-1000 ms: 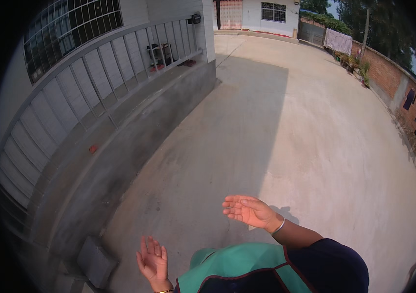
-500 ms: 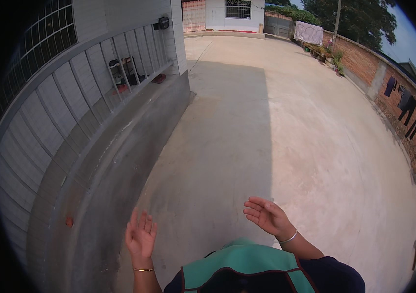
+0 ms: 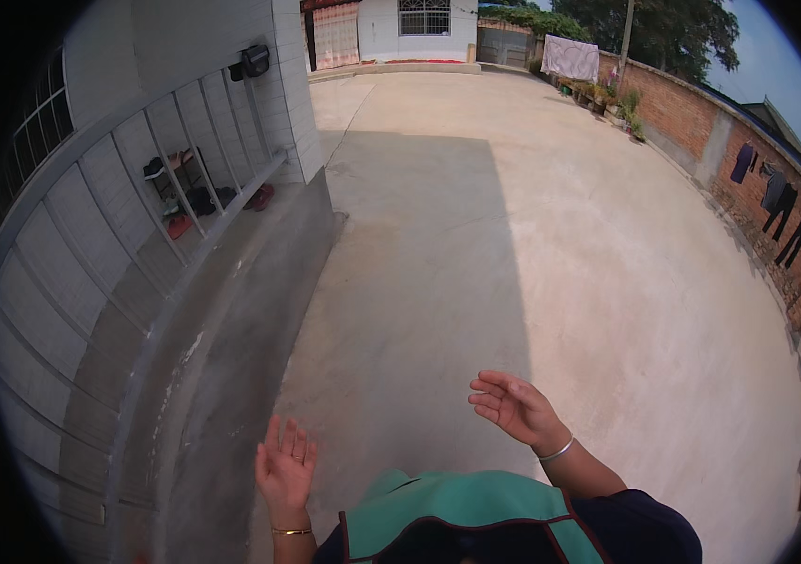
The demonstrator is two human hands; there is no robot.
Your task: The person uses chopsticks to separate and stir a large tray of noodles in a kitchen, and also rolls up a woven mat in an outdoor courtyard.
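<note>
A person stands on concrete (image 3: pixel 419 310) to the right of a grey metal railing (image 3: pixel 62 162), bare hands raised in front of the body. I see the left hand (image 3: pixel 286 465) closer to the railing, fingers pointing up and slightly spread, palm showing, released and holding nothing. It wears a ring (image 3: pixel 298 458), with a gold bracelet (image 3: pixel 292 531) at the wrist. The right hand (image 3: pixel 518 409) is farther from the railing, fingers level and gently curved, pointing toward it; this hand is released too. A silver bangle (image 3: pixel 557 450) circles its wrist.

Nearest both hands is a green apron (image 3: pixel 461 493) with dark red edging, worn by the person, well to the right of the railing. The hands are apart from it and from each other.

A grey ledge (image 3: pixel 231 395) runs along the railing's right side. Behind the far bars I see a rack (image 3: pixel 175 164) of shoes, with red shoes (image 3: pixel 259 196) near the railing's far end. A black box (image 3: pixel 255 61) sits above that end. Across the yard from the railing, dark clothes (image 3: pixel 781 202) hang along a brick wall (image 3: pixel 687 127).
</note>
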